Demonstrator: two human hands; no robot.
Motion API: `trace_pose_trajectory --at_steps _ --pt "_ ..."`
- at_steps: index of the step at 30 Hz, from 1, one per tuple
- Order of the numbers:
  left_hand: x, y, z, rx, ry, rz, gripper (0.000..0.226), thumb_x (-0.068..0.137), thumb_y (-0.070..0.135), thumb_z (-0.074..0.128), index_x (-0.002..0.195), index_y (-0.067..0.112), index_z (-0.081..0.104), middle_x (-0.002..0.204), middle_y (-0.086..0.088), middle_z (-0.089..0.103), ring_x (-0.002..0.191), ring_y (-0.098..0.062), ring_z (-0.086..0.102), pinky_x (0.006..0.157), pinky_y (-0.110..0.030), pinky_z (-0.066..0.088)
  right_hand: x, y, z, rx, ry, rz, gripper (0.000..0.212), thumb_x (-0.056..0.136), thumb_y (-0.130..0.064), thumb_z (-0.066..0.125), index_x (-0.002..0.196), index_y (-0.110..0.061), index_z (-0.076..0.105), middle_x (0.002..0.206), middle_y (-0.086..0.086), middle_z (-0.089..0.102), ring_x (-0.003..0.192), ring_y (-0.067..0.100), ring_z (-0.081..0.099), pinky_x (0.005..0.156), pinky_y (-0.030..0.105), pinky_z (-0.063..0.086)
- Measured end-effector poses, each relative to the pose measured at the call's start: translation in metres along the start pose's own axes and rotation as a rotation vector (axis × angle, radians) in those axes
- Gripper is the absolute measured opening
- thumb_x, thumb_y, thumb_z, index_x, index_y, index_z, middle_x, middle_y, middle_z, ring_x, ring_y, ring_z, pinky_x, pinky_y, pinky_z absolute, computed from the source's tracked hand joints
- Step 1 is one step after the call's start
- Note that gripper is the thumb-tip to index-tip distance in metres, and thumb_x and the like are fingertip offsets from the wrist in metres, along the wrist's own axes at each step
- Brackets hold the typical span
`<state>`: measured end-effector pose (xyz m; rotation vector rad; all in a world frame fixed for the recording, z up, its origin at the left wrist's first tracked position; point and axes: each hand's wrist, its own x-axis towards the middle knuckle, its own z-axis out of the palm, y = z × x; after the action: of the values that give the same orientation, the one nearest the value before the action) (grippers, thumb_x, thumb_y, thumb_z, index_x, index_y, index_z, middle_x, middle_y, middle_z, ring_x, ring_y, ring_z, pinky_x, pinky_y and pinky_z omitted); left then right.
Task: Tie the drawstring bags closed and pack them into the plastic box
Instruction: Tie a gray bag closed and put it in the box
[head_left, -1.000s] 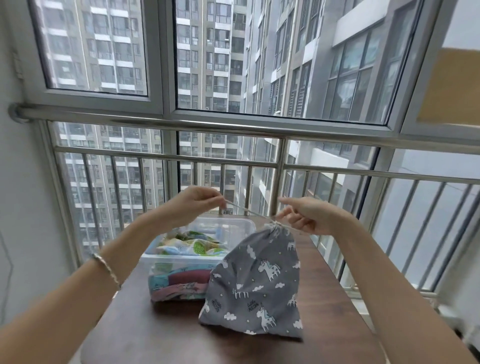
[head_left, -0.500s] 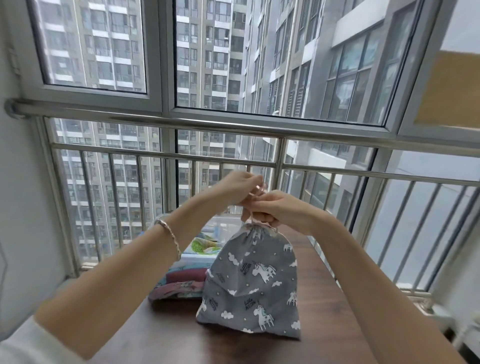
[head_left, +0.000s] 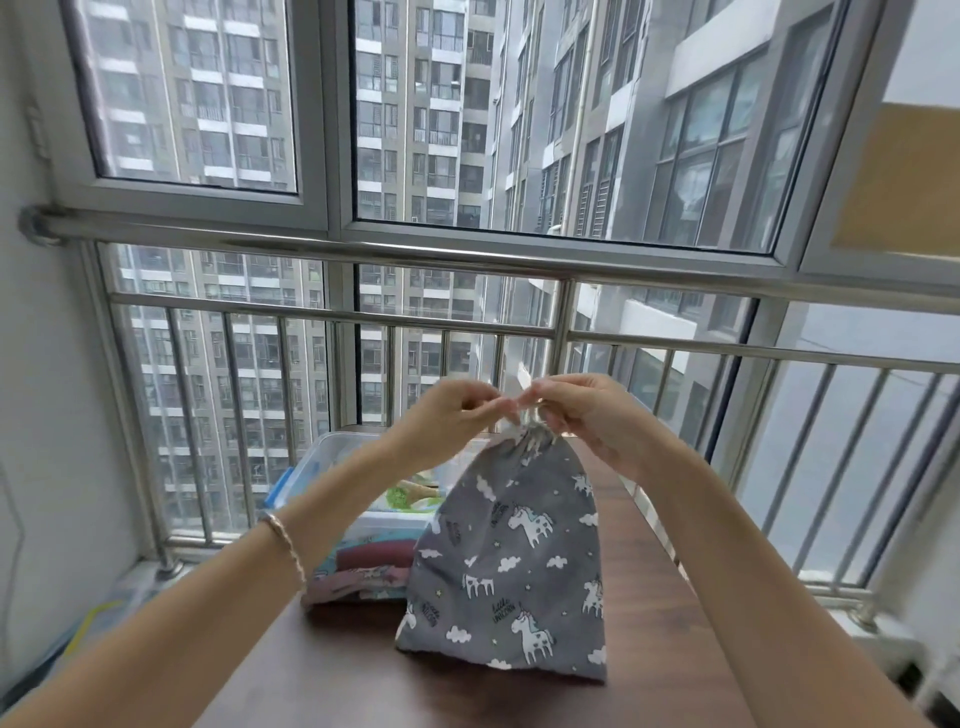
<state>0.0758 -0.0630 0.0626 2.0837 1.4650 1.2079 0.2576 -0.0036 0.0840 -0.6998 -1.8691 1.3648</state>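
Observation:
A grey drawstring bag (head_left: 511, 561) printed with white unicorns and clouds stands on the dark wooden table (head_left: 649, 686), its gathered mouth pulled up. Just above that mouth my left hand (head_left: 449, 421) and my right hand (head_left: 587, 415) meet, each pinching the white drawstring (head_left: 524, 415). Behind the bag on the left sits the clear plastic box (head_left: 332, 457), holding several colourful bags; a green-patterned one (head_left: 410, 496) lies on top and pink and maroon ones (head_left: 363, 566) show through its front wall.
A steel railing (head_left: 467, 327) and the window stand right behind the table's far edge. A white wall closes off the left side, with a yellow-and-blue item (head_left: 88, 623) on the floor below it. Bare tabletop shows in front of the bag.
One second ago my hands were apart, pulling the drawstring ends sideways. They have since come together above the bag's mouth, and the bag stands more upright with its neck cinched.

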Motion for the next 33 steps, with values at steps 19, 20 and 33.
trace_pose_trajectory --at_steps 19,20,33 --pt "0.002 0.008 0.004 -0.221 -0.085 -0.188 0.027 0.090 0.029 0.064 0.097 0.005 0.072 0.075 -0.006 0.058 0.064 -0.010 0.047 0.061 -0.020 0.038 -0.004 0.003 0.001 -0.037 -0.041 -0.062 0.017 0.082 0.002 0.068 0.099 0.006 0.064 0.083 0.010 0.067 0.075 0.016 0.065 0.076 0.025 0.053" --pt "0.003 0.007 0.004 -0.210 -0.068 -0.186 0.024 0.090 0.028 0.065 0.096 0.005 0.071 0.077 -0.004 0.061 0.069 -0.011 0.051 0.066 -0.023 0.040 -0.005 0.002 0.001 -0.035 -0.016 -0.059 0.021 0.079 0.006 0.069 0.099 0.005 0.063 0.084 0.010 0.068 0.077 0.017 0.066 0.078 0.026 0.054" --pt "0.002 0.012 0.020 -0.154 0.035 -0.229 0.023 0.091 0.021 0.058 0.090 0.000 0.066 0.063 -0.002 0.047 0.056 -0.014 0.039 0.053 -0.026 0.030 -0.009 0.008 0.011 -0.737 0.184 -0.323 0.014 0.082 -0.014 0.068 0.096 -0.016 0.072 0.070 -0.005 0.066 0.064 0.011 0.064 0.065 0.028 0.055"
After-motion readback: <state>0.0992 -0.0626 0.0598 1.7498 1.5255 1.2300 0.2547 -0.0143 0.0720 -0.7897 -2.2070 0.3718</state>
